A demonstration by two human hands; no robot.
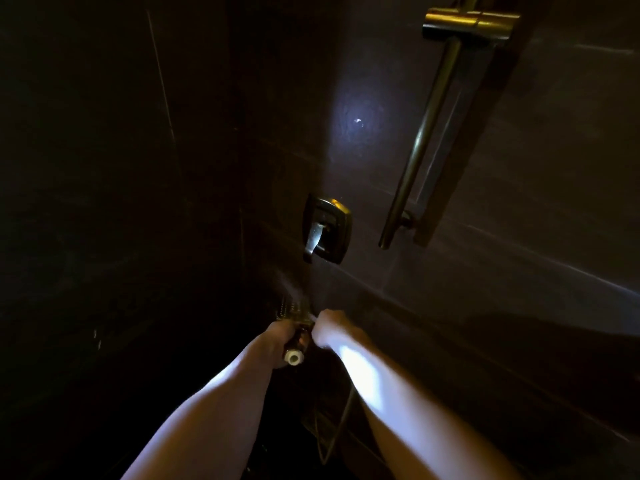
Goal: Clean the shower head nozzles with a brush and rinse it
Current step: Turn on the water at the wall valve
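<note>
Shower head (293,308) is held low in a dark tiled stall, directly below the wall valve handle (325,230), nozzle face turned up and away so the nozzles can be reached; rows of nozzles are faintly seen, with a thin mist or spray rising toward the valve handle, so water is judged to be running. Its handle is gripped by the left hand (281,336), fingers wrapped closed around it, with the white threaded end (294,357) of the handle poking out below the grip toward the camera. The hose (341,424) is seen hanging down well below the valve handle, near the floor; whether it is attached to the white end cannot be told.

Right hand (329,327) is closed and blurred, just right of the shower head, below the valve handle; a small pale tip shows at its upper edge, possibly a brush, but what is held cannot be told. Blur is judged to mean scrubbing or wiping across the nozzle face while the left hand steadies it.

Slide bar (420,143) with an empty bracket (471,24) at its top is mounted up and right of the valve handle; the head is judged to have been taken off so it can be worked at close range. A torch glare (356,121) is seen on the wall tile (536,168) above the valve handle
</note>
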